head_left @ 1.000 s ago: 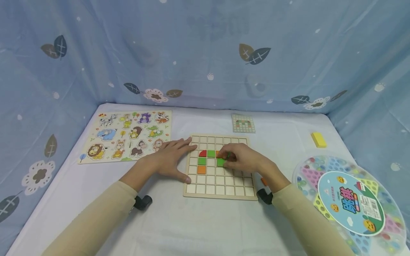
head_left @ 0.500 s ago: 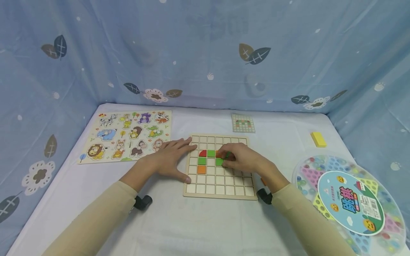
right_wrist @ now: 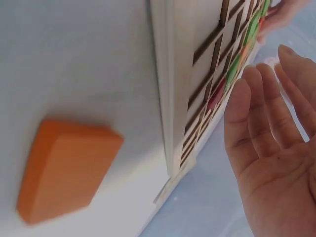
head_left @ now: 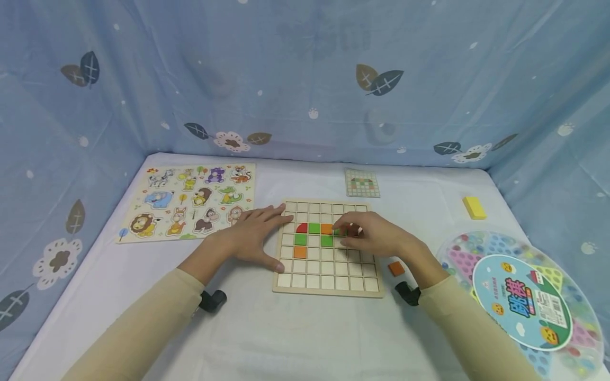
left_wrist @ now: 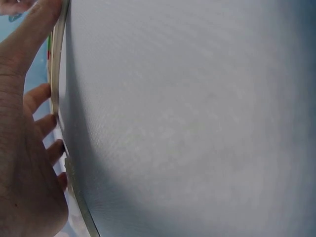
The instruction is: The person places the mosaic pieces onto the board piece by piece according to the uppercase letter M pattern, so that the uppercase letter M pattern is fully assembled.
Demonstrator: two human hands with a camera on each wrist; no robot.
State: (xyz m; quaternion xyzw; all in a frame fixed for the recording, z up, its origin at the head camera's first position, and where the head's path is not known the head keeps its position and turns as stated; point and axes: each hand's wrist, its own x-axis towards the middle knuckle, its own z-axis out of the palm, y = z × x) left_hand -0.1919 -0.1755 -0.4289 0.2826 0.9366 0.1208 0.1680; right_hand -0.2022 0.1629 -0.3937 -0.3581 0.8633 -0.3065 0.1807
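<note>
A wooden grid board lies on the table, with a red quarter-round tile and several green and orange square tiles in its cells. My left hand is spread at the board's left edge, its thumb near the front corner and its fingers touching the rim. Over the board's right half hovers my right hand, its fingers slightly bent and nothing held between them. Just left of its fingertips sits an orange tile in its cell. In the right wrist view a loose orange block lies beside the board.
A pattern card lies behind the board, and a yellow block is at the back right. An animal puzzle board is on the left. A round Chinese checkers set takes up the right front.
My right hand has let go of the orange tile and moved slightly right, uncovering it and the loose orange block. My left hand has stayed still.
</note>
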